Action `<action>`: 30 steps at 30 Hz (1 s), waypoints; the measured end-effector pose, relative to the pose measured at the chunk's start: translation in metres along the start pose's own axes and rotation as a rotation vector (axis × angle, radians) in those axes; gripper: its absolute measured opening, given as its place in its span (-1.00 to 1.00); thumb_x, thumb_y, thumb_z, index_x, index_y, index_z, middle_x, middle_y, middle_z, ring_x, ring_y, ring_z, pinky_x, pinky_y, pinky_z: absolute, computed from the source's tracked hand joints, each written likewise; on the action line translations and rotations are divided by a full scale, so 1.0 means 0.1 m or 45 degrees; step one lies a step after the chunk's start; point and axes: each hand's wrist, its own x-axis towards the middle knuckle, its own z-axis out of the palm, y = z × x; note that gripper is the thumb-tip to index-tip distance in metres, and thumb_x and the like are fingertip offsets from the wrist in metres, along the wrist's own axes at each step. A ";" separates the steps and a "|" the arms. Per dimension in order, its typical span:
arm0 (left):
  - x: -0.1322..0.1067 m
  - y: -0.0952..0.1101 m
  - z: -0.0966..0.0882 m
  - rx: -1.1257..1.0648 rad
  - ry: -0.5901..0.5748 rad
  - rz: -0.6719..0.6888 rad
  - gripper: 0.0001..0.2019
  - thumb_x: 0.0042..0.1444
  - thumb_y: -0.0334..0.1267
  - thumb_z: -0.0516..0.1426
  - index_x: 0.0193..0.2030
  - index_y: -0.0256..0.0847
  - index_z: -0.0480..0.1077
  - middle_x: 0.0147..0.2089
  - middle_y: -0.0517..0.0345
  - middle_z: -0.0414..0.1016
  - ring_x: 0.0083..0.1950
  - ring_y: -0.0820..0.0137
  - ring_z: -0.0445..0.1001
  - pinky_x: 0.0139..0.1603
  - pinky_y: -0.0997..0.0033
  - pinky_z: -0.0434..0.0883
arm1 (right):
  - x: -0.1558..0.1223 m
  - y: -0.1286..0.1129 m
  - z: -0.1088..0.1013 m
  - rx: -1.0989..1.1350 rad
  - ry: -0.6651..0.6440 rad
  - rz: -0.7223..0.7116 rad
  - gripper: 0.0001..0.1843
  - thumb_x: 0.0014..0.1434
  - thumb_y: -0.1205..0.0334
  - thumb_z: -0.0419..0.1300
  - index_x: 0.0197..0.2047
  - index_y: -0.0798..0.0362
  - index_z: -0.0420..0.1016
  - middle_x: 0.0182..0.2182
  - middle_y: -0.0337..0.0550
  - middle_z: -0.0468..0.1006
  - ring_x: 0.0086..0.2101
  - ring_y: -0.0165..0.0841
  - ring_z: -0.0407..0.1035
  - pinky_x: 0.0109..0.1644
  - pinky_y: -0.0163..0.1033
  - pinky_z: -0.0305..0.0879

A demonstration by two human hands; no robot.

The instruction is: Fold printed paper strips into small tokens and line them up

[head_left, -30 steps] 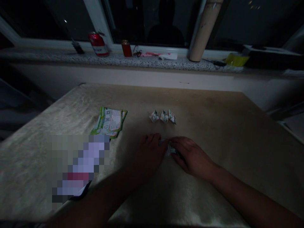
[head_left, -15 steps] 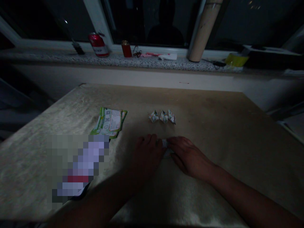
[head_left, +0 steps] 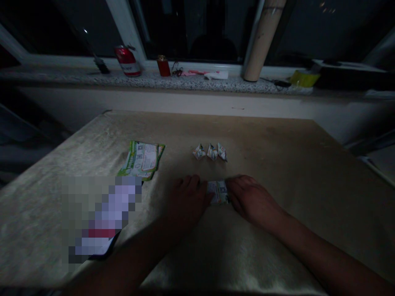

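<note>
A small folded printed paper (head_left: 218,192), a flat rectangle, lies on the table between my two hands. My left hand (head_left: 189,199) holds it down at the left end, thumb on its face and fingers bent over the table. At the right end, my right hand (head_left: 253,198) has its fingers closed together against the paper's edge, the fingertips partly hidden. Beyond the hands stand three small folded paper pieces in a row: a left one (head_left: 199,152), a middle one (head_left: 212,152) and a right one (head_left: 222,152), pointed and printed in the same style.
Green-edged printed leaflets (head_left: 142,160) lie left of the hands. Nearer, a pixelated phone-like object (head_left: 108,209) lies slanted. The windowsill (head_left: 148,82) holds a red can (head_left: 127,61), a red lighter-like container (head_left: 163,66), a cardboard tube (head_left: 262,45) and a yellow item (head_left: 304,79).
My right hand has moved slightly right and my left hand slightly left, uncovering more of the folded paper between them. The three folded pieces stay put.
</note>
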 end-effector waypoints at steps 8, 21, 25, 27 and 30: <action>0.00 0.01 -0.09 0.018 -0.048 -0.049 -0.69 0.29 -0.06 0.08 -0.16 -0.26 0.51 -0.12 -0.10 0.50 -0.09 0.09 0.43 -0.05 0.03 0.30 | -0.09 0.13 0.00 -0.041 0.015 0.047 -0.74 0.33 0.28 0.10 0.05 0.10 0.48 -0.12 0.02 0.60 -0.09 -0.12 0.45 0.07 0.05 0.39; 0.02 0.00 0.11 -0.323 0.049 0.241 -0.71 0.30 -0.16 0.10 0.08 -0.22 0.43 0.13 -0.07 0.45 0.12 0.13 0.38 0.20 0.03 0.28 | -0.08 0.22 -0.02 0.272 0.126 -0.056 -0.64 0.26 0.25 0.20 0.13 0.00 0.45 0.04 0.00 0.56 0.04 -0.15 0.44 0.16 0.07 0.37; 0.03 0.00 0.10 -0.398 0.044 0.249 -0.76 0.28 -0.17 0.14 0.02 -0.18 0.48 0.09 0.00 0.47 0.11 0.17 0.38 0.19 0.07 0.29 | -0.08 0.20 0.00 0.249 0.072 -0.009 -0.57 0.23 0.21 0.25 0.16 0.03 0.42 0.07 0.01 0.54 0.07 -0.13 0.41 0.20 0.08 0.33; 0.03 -0.02 0.13 -0.462 0.052 0.264 -0.78 0.27 -0.17 0.16 0.01 -0.13 0.50 0.08 0.05 0.47 0.11 0.20 0.38 0.19 0.10 0.28 | -0.07 0.20 0.00 0.235 0.055 0.011 -0.53 0.22 0.18 0.27 0.19 0.05 0.39 0.08 0.02 0.52 0.09 -0.12 0.38 0.23 0.07 0.30; 0.04 -0.04 0.16 -0.524 0.056 0.261 -0.78 0.24 -0.16 0.19 -0.01 -0.11 0.51 0.06 0.07 0.47 0.11 0.22 0.37 0.20 0.12 0.28 | -0.05 0.19 -0.01 0.239 0.040 0.017 -0.52 0.22 0.15 0.27 0.19 0.06 0.38 0.06 0.01 0.53 0.08 -0.12 0.37 0.23 0.07 0.27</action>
